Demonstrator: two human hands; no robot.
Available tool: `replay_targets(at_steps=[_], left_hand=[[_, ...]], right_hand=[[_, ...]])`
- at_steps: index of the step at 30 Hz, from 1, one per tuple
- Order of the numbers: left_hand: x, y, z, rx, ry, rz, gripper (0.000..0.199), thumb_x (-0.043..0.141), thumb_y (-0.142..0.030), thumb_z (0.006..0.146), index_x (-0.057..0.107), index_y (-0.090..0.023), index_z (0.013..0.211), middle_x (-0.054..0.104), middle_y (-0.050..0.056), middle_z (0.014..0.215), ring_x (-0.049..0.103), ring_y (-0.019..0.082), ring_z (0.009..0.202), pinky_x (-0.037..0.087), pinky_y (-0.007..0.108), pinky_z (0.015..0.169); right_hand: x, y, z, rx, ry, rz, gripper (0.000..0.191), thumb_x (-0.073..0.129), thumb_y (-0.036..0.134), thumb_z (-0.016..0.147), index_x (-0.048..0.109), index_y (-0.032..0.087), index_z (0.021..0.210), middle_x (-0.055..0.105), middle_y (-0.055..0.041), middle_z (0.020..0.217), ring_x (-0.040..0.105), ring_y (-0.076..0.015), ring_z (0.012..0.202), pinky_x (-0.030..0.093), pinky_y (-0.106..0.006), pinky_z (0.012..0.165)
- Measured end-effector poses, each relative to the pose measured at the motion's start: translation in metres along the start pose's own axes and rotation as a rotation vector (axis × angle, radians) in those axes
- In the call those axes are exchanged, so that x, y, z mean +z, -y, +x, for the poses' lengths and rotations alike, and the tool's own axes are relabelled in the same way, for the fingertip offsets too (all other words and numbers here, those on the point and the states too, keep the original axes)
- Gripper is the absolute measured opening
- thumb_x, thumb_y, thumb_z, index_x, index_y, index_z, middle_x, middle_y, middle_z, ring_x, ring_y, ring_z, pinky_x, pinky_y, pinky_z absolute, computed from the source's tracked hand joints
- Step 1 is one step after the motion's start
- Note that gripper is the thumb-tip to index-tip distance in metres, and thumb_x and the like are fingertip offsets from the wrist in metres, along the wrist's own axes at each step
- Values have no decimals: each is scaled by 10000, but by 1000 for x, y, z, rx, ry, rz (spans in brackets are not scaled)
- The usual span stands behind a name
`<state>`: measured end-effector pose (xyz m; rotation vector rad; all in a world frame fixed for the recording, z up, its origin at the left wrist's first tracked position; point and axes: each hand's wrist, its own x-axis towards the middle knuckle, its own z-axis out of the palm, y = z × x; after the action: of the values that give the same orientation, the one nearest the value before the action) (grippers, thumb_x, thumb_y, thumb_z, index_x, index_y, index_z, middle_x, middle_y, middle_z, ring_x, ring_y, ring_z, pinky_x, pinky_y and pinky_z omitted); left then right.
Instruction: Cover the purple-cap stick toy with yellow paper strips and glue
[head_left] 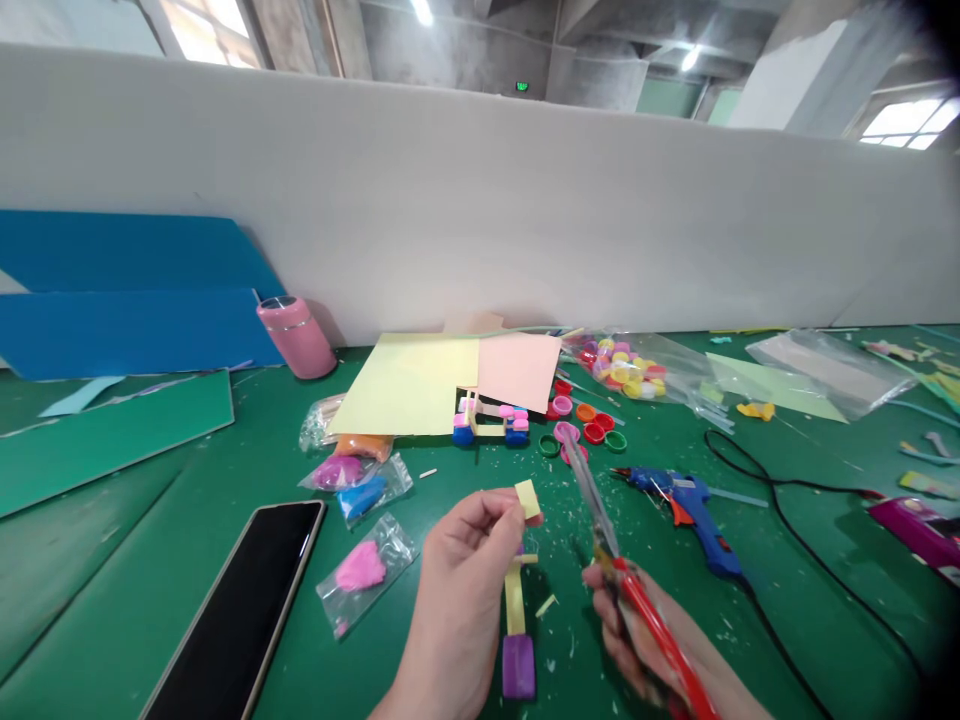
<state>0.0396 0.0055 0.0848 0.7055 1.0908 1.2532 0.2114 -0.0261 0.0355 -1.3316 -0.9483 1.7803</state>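
Note:
My left hand [472,580] pinches a small pale yellow piece of card [527,498] between thumb and fingers. To its right, my right hand [637,640] is wrapped round red-handled scissors [604,530]. Their blades point up and away from me, apart from the card. Under and beside my left hand lies a yellow strip with a purple block [519,666] at its near end. A thin yellow scrap [547,605] lies beside the strip. Beyond my hands stands a small model [491,422] of pale sticks with blue and pink lumps.
A blue glue gun [694,510] with a black cord lies at right, near coloured plastic caps [594,432]. At left are a phone [240,610], bagged pink clay [360,567] and a pink bottle [298,338]. Yellow paper [405,385] lies before the white partition [480,220].

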Motion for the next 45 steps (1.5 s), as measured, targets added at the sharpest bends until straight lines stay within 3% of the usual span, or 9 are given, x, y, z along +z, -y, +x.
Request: replay_targets(at_steps=[3, 6, 10, 13, 16, 20, 26, 34, 45], left_hand=[[-14, -2, -1, 69, -43, 15, 81, 629, -262, 733, 642, -187, 706, 590, -4, 737, 521, 122, 730, 401, 207, 645], [-36, -1, -1, 211, -85, 103, 44, 626, -243, 740, 648, -210, 720, 579, -15, 777, 509, 116, 756, 400, 195, 666], [-60, 7, 1, 271, -63, 295, 79, 613, -207, 743, 639, -213, 668, 568, -8, 779, 490, 121, 721, 390, 193, 602], [-66, 16, 4, 247, -36, 377, 91, 608, -187, 738, 637, -214, 656, 569, -1, 751, 493, 128, 697, 389, 203, 588], [-65, 24, 10, 250, 30, 434, 97, 596, -183, 744, 636, -210, 661, 584, 12, 754, 514, 145, 721, 403, 222, 628], [-64, 31, 16, 294, 95, 466, 98, 585, -178, 747, 644, -203, 674, 598, 29, 751, 535, 169, 756, 415, 249, 670], [-64, 38, 19, 241, 127, 483, 103, 575, -197, 757, 654, -187, 690, 600, 42, 739, 541, 178, 741, 415, 263, 674], [-60, 41, 17, 112, 117, 419, 81, 599, -213, 740, 641, -186, 677, 602, 33, 756, 535, 172, 742, 399, 237, 662], [-61, 45, 19, 49, 158, 421, 114, 570, -249, 766, 623, -182, 692, 586, 25, 769, 516, 161, 737, 389, 231, 672]], right_hand=[[-24, -4, -1, -210, -270, -414, 451, 602, 446, 679, 524, 220, 1062, 606, -56, 968, 590, -208, 837, 460, -315, 764], [-52, -14, 0, -250, -509, -991, 468, 562, 424, 698, 505, 180, 1093, 585, -109, 1075, 556, -282, 978, 422, -421, 863], [-79, -24, -4, -281, -528, -1280, 472, 523, 451, 736, 495, 150, 1099, 560, -155, 1118, 539, -307, 1017, 427, -471, 869], [-76, -15, -12, -385, -559, -1324, 427, 533, 470, 749, 523, 173, 1056, 547, -144, 1110, 514, -317, 1031, 399, -488, 889], [-51, 5, -13, -419, -499, -1111, 310, 505, 417, 802, 515, 221, 1042, 578, -98, 1046, 557, -258, 940, 463, -386, 800], [-2, 30, 5, -449, -253, -844, 221, 490, 355, 840, 524, 241, 1026, 588, -32, 901, 568, -163, 783, 475, -262, 695], [42, 52, 42, -547, 18, -825, 189, 493, 276, 852, 580, 221, 1011, 566, -18, 866, 513, -120, 695, 417, -225, 593], [41, 47, 56, -458, 170, -795, 193, 423, 255, 893, 597, 205, 959, 558, -16, 847, 519, -119, 745, 407, -222, 619], [31, 43, 48, -459, 249, -859, 285, 627, 189, 742, 567, 222, 1018, 562, -16, 935, 520, -158, 881, 422, -279, 775]])
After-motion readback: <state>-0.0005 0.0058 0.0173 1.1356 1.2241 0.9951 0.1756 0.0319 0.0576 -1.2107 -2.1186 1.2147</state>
